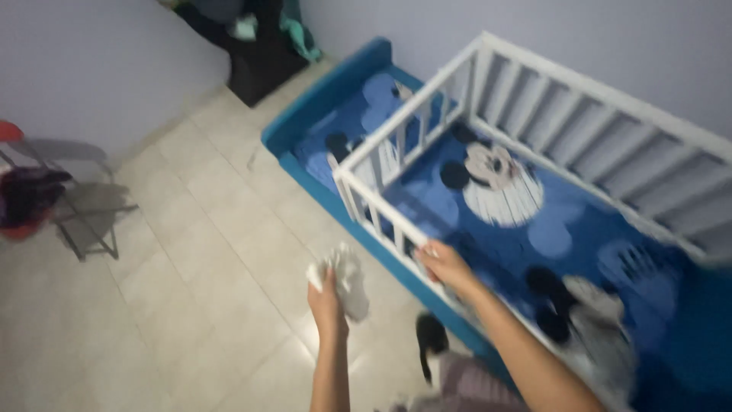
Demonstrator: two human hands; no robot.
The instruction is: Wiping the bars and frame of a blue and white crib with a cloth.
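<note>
Near the bottom centre of the frame, the left hand (326, 294) is closed around a crumpled white cloth (347, 282), which it holds up above the pale tiled floor (191, 252). The cloth bunches out of the top and right side of the fist. Just to the right, the right hand (446, 265) rests on the top rail of a white rail (381, 210) with upright slats, fingers curled over the bar in a narrow grip; the forearm runs down to the lower right edge of the frame.

The rail stands along the near side of a small bed (335, 91) with a blue frame, which runs from the upper centre to the right edge. A longer slatted white guard (610, 145) stands along the far side against the grey wall. The mattress carries a blue sheet (503, 221) printed with cartoon mouse figures in black, white and pale blue.

At the left edge sits a folding chair (84, 217) with a dark bundle of red and black things beside it. In the upper centre, a dark box (263, 57) stands in the corner with teal fabric draped over it. At the very bottom, between the arms, a blurred black and white shape shows; I cannot tell what it is.
</note>
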